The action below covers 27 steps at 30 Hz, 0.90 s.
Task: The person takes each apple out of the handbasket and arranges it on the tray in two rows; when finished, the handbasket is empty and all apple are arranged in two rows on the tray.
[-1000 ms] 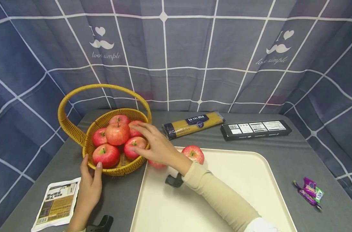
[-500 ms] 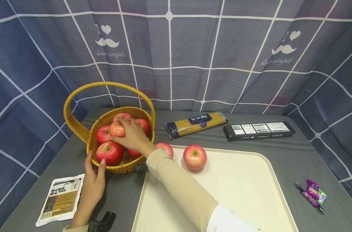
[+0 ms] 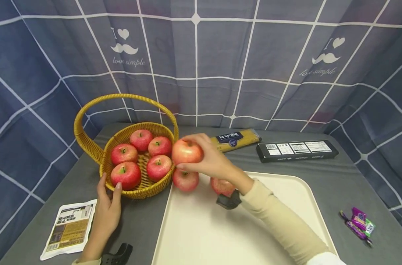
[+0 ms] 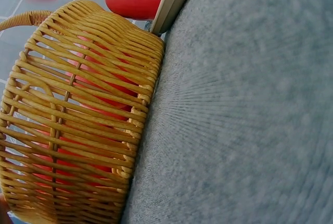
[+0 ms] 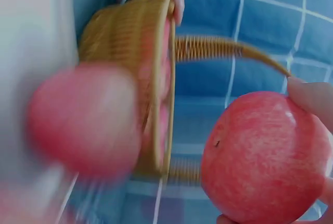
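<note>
A red apple (image 3: 187,151) is in my right hand (image 3: 209,156), fingers and thumb around it, just off the basket's right rim. The right wrist view shows this apple (image 5: 265,156) close up. My left hand (image 3: 109,209) holds the near rim of the yellow wicker basket (image 3: 151,190), thumb over the edge. Several apples lie inside the basket, among them a red apple (image 3: 126,175) nearest the left hand. Below the held apple, another apple (image 3: 185,180) sits at the corner of a cream tray (image 3: 240,224). Beside it an apple (image 3: 221,186) is partly hidden by my right wrist.
A spaghetti pack (image 3: 238,140) lies behind the tray, partly covered by the right hand. To its right is a black box (image 3: 296,151). Small wrapped candies (image 3: 358,224) lie far right. A white and brown pouch (image 3: 69,230) rests beside the left forearm. The basket's tall handle (image 3: 126,96) arches upward.
My right hand reached into the basket, took hold of the top apple and carried it right, out past the rim. The left hand stays at the basket.
</note>
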Motion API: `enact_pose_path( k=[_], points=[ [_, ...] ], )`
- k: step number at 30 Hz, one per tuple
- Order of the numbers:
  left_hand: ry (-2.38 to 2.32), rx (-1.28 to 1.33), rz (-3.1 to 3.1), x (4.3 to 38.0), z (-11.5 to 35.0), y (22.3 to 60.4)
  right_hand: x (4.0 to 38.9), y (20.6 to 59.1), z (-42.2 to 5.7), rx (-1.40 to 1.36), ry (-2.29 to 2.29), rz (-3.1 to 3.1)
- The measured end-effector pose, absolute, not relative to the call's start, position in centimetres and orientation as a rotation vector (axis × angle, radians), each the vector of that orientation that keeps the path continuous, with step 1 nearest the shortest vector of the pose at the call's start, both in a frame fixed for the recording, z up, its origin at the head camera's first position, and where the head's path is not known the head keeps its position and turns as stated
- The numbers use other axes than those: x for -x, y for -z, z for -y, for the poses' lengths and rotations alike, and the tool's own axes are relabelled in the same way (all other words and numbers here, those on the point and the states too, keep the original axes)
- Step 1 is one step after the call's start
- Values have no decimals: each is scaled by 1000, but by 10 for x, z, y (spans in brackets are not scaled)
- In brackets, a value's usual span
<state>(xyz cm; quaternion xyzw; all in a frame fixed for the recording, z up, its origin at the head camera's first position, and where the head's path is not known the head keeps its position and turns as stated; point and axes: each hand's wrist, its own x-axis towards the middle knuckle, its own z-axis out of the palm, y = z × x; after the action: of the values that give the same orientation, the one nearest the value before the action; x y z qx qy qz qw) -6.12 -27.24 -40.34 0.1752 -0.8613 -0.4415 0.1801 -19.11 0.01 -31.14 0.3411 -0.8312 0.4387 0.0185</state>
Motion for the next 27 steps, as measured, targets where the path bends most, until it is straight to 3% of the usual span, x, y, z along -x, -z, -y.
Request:
enact_pose_path(
  k=[7, 12, 19, 27],
  points=[
    [1243, -480, 2442, 62, 270, 404, 181, 353, -120, -721, -1214, 2611],
    [1238, -490, 2442, 62, 269, 404, 166, 388, -163, -673, -1094, 2710],
    [1239, -481, 2450, 63, 269, 404, 153, 401, -180, -748, -950, 2748],
    [1217, -511, 2439, 60, 271, 405, 153, 371, -160, -805, -967, 2655]
  ],
)
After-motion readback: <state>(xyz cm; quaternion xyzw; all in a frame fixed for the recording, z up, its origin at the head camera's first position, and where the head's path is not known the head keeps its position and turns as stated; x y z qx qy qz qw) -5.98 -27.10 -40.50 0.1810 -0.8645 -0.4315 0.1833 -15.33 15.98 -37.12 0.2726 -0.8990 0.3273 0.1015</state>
